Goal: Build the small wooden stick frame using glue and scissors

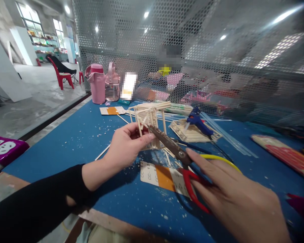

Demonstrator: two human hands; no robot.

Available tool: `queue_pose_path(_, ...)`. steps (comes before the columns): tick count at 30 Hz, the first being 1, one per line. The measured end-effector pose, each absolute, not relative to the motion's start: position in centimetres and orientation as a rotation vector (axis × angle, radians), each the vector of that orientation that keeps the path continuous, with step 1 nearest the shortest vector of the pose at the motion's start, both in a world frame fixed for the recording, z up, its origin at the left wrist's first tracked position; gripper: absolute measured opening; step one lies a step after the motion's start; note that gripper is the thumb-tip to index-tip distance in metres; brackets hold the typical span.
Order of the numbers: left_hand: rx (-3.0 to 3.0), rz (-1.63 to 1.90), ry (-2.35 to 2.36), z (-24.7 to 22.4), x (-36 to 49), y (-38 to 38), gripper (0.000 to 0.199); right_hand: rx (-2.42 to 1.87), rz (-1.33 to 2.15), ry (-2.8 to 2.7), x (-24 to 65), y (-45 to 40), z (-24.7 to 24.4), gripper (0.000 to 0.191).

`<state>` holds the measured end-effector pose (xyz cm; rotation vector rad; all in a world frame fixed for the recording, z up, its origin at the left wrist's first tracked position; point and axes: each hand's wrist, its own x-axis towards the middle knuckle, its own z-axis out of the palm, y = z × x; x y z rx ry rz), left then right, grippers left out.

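In the middle of the head view, my left hand point(128, 143) grips a small model frame point(149, 116) built of thin wooden sticks, thumb in front and fingers behind. My right hand point(238, 192) is closed on a pair of scissors point(172, 146) with red handles and dark, stained blades. The blades point up and left, with their tips against the front of the stick frame near my left thumb. Whether a stick lies between the blades I cannot tell. Beneath them lies a white and orange card point(162, 177) printed with letters.
A blue glue gun point(199, 121) rests on a flat stick piece point(179, 131). Clear glue sticks point(230, 138) lie to its right. At the back left stand a pink thermos point(98, 84) and a pink-lidded bottle point(112, 86). Perforated metal mesh point(131, 37) rises behind the blue table point(73, 141).
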<state>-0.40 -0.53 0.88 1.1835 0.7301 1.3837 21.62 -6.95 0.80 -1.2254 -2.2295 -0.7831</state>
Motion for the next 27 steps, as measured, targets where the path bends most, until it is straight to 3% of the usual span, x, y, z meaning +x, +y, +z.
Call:
queue_pose_path(17,1.175,1.43,0.714,0.8,-0.3,-0.5,0.014,-1.192,-0.881,-2.211,21.2,-6.4,0.8,0.047)
queue_pose_path(27,1.221,1.418,0.721,1.0,-0.6,-0.4,0.013,-1.258,-0.115,-2.051,20.1,-5.9,-0.1,0.04)
